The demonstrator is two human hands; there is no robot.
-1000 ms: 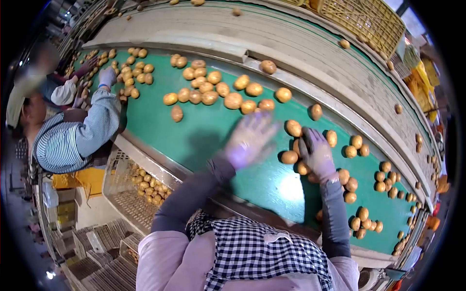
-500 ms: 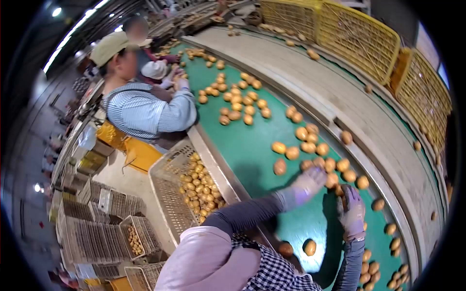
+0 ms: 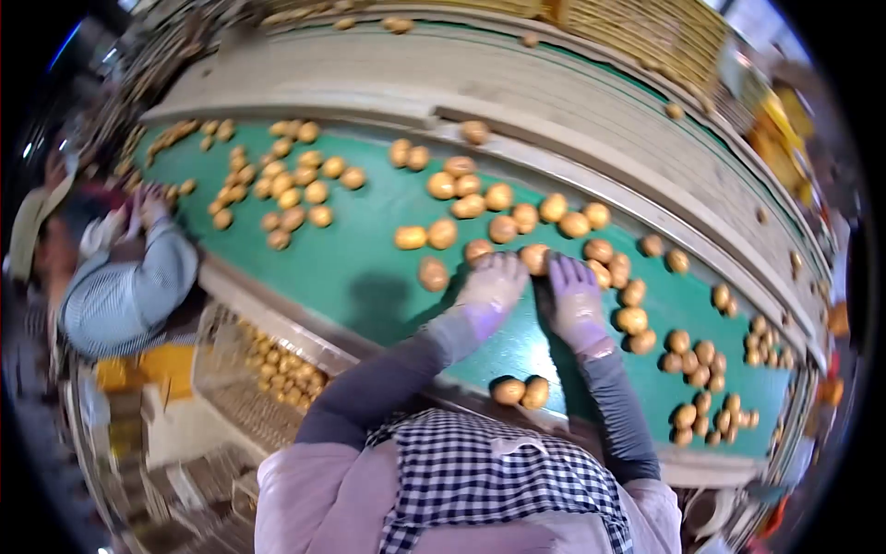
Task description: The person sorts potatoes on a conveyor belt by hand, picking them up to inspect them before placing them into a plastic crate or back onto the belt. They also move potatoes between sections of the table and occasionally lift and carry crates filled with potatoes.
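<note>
Both my gloved hands reach over a green conveyor belt (image 3: pixel 369 268) strewn with several potatoes. My left hand (image 3: pixel 492 283) lies flat on the belt with fingers spread, its fingertips touching a potato (image 3: pixel 533 258). My right hand (image 3: pixel 575 297) rests beside it, fingers apart, next to another potato (image 3: pixel 600 250). Neither hand holds anything. Two potatoes (image 3: pixel 520 391) lie at the belt's near edge, below my hands. A single potato (image 3: pixel 433 274) sits left of my left hand.
A co-worker in a striped shirt (image 3: pixel 125 295) stands at the left, hands on potatoes on the belt. A crate of potatoes (image 3: pixel 277 365) sits below the belt edge. A pale upper belt (image 3: pixel 554 102) runs behind, with yellow crates (image 3: pixel 646 28) beyond.
The view swung back toward the belt. Both my hands have come together on the belt, lying flat near the potatoes at the centre.
</note>
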